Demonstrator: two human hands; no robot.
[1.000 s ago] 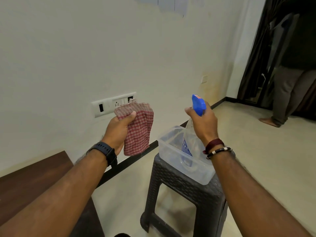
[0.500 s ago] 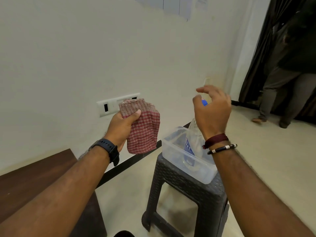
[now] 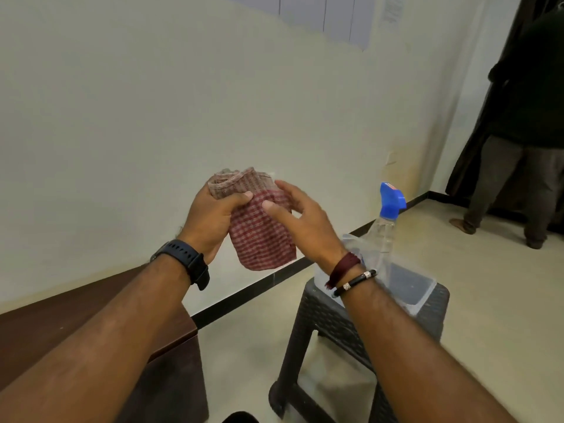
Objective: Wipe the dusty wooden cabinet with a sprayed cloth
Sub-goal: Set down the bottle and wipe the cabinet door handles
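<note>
A clear plastic tub (image 3: 422, 293) is seen on a dark woven-pattern stool (image 3: 332, 323), and a spray bottle (image 3: 385, 227) with a blue trigger head stands upright in it, nozzle turned to the right. The stool rests on a pale floor (image 3: 488, 300) beside a cream wall (image 3: 152, 102) with a black skirting; a second person's legs (image 3: 500, 184) are seen by a dark curtain at the far right. The brown wooden cabinet (image 3: 91, 303) lies at lower left, its top running along the wall. The checked red cloth (image 3: 259, 236) is held up in front of the wall, well above the cabinet, hanging with its long axis vertical. The grip of the left hand (image 3: 210, 219) is clamped on the cloth's upper edge; the right hand (image 3: 305, 221) is held with fingers spread apart, its fingertips touching the cloth.
</note>
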